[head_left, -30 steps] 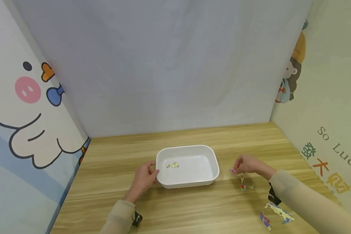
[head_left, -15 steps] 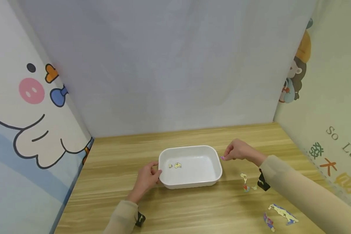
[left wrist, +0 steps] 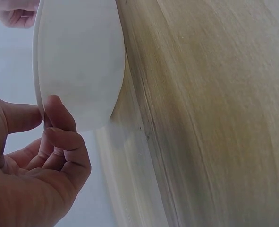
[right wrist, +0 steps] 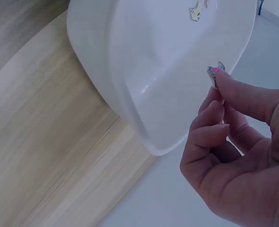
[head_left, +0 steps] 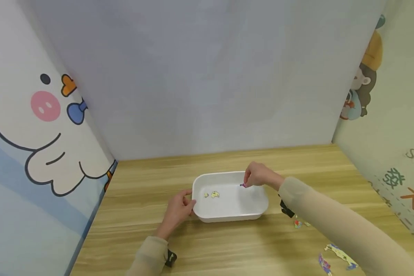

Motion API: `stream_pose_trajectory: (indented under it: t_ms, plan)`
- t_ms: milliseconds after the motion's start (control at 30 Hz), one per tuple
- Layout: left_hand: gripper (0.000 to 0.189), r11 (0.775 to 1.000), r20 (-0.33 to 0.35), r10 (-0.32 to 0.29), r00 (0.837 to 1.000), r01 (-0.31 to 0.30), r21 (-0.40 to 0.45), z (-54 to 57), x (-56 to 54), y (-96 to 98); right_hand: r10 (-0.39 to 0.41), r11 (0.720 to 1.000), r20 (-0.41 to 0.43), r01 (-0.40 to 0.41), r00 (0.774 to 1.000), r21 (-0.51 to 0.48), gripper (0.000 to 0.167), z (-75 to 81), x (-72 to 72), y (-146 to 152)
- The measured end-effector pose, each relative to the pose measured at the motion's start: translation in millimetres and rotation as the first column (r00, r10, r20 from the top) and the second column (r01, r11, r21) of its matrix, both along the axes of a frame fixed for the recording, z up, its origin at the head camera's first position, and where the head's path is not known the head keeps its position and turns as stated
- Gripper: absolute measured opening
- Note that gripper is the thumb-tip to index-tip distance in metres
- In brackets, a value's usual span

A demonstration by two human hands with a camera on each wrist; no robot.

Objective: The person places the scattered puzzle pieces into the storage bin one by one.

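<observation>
A white rectangular tray (head_left: 227, 209) stands on the wooden table. My left hand (head_left: 179, 209) pinches its left rim, thumb on one side and fingers on the other, as the left wrist view shows. Over the tray's right part, my right hand (head_left: 259, 175) holds a small flat pink-and-blue piece (right wrist: 215, 70) between thumb and fingertips. That piece is irregular in outline; what it is I cannot tell. On the tray's floor, toward the left, lie a pale yellow cut-out piece (head_left: 215, 194) and a smaller pale one (head_left: 206, 195), apart from each other.
Right of the tray lies a small red-and-blue piece (head_left: 298, 224), partly near the right sleeve. Closer to the front are a long yellow-and-blue piece (head_left: 339, 254) and a purple-red piece (head_left: 324, 263). A grey-white curtain (head_left: 207, 96) rises behind the table.
My right hand has moved left from the table at the tray's right, over the rim, to above the tray, carrying the pink-and-blue piece. The left hand stays on the rim.
</observation>
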State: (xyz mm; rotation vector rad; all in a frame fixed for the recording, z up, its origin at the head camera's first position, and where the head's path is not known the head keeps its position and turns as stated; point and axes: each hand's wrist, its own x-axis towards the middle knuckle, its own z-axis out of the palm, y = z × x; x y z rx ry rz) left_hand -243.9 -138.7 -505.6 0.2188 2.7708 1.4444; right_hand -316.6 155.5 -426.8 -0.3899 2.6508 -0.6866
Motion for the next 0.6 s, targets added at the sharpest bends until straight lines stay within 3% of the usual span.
stream_pose_trajectory:
  t_ms: [267,433,600]
  plan:
    - [0.037,1.000,0.013,-0.011,1.000,0.011,0.000,-5.1,3.4,2.0,-0.028,0.999,0.137,0.033,0.990,-0.037,0.005,-12.3,0.7,-24]
    - [0.038,0.999,0.020,-0.036,0.999,0.036,0.018,-6.6,2.1,5.0,-0.061,0.998,0.158,0.060,0.986,0.011,0.007,-15.7,-3.4,-30]
    - [0.037,1.000,0.004,0.005,1.000,-0.005,0.019,-3.4,0.7,1.1,-0.040,0.999,0.161,0.038,0.986,0.014,0.006,-14.0,-11.9,-43]
